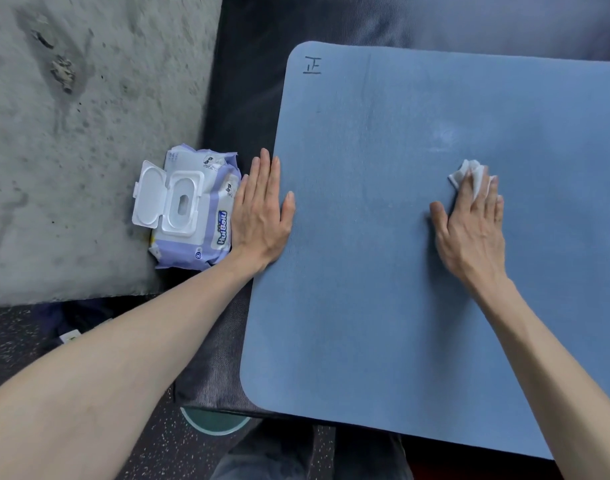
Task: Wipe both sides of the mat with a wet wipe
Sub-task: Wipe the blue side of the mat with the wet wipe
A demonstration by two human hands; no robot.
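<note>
A blue mat lies flat on a dark grey cushioned surface, a hand-drawn mark near its far left corner. My left hand lies flat with straight fingers on the mat's left edge. My right hand presses a crumpled white wet wipe onto the mat's middle with straight fingers; most of the wipe sits under my fingertips. A pale smudge shows on the mat just beyond the wipe.
A purple-and-white pack of wet wipes with its white lid flipped open lies just left of my left hand. A rough grey concrete wall stands at the left. A speckled dark floor and my legs show below.
</note>
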